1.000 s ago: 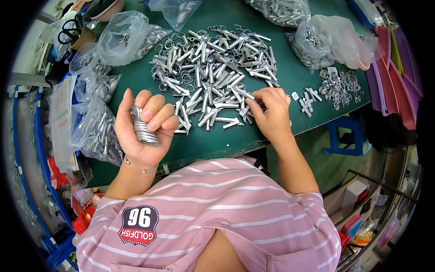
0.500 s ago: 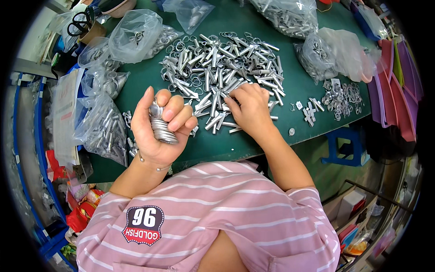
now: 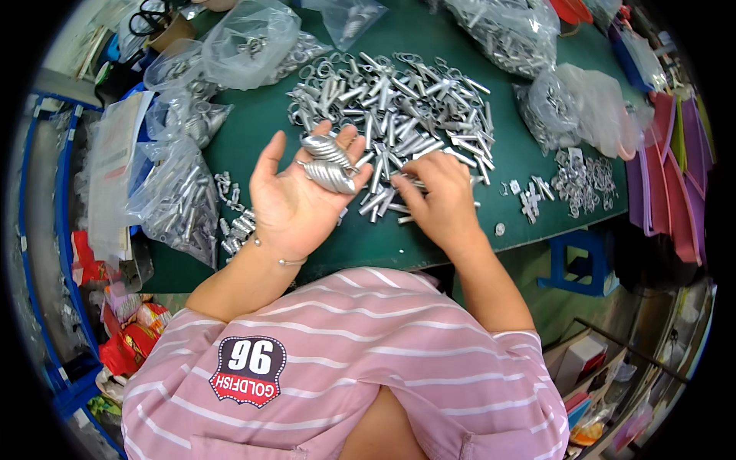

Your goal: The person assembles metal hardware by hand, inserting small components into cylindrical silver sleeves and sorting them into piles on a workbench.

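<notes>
Head view, nearest first: the left hand (image 3: 295,211) lies palm up, fingers spread, bearing two ribbed silver pieces (image 3: 330,176); its slight cupping probably stops them rolling off. Just beside it, the right hand (image 3: 441,201) curls at the near edge of the metal tubes (image 3: 395,126) piled on the green surface (image 3: 353,239); whether it grips one cannot be told. Beyond, clear bags (image 3: 253,46) apparently keep other metal parts (image 3: 502,46) separate.

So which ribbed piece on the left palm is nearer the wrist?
The lower piece; the upper piece lies past it, farther up the left hand.
</notes>
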The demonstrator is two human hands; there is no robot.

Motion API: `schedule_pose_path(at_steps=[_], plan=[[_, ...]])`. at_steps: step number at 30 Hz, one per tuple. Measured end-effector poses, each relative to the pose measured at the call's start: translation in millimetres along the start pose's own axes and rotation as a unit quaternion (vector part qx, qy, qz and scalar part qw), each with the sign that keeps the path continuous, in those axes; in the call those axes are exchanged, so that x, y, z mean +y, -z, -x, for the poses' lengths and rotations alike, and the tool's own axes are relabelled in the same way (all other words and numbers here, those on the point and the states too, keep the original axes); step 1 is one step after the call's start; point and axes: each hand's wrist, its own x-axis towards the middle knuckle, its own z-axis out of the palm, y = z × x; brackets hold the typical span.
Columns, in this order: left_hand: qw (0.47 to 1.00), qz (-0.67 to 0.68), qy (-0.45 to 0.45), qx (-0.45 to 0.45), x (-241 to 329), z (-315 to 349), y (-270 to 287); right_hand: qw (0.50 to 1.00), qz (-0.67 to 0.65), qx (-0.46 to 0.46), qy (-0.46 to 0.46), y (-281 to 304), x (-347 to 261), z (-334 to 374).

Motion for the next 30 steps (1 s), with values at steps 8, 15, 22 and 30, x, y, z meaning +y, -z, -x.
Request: schedule_pose_path(at_steps=[8, 15, 22, 30], plan=[[0.993, -0.104, -0.059, 0.017, -6.3, -10.4, 4.5, 0.972, -0.211, -0.028, -0.096, -12.7, -11.5, -13.8], [0.535, -0.768, -0.299, -0.187, -50.1, -32.5, -7.5, 0.438, -0.822, 0.018, -0.363, -16.4, -34.2, -12.8], [0.546, -0.771, -0.211, -0.252, -63.4, -31.8, -5.3, 0.459, -0.795, 0.118, -0.379, -7.0, -23.1, 2.7], [0.944, -0.282, 0.161, -0.063, -63.4, -24.9, -21.7, 0.939, -0.267, 0.206, -0.066, 4.7, -25.7, -3.2]])
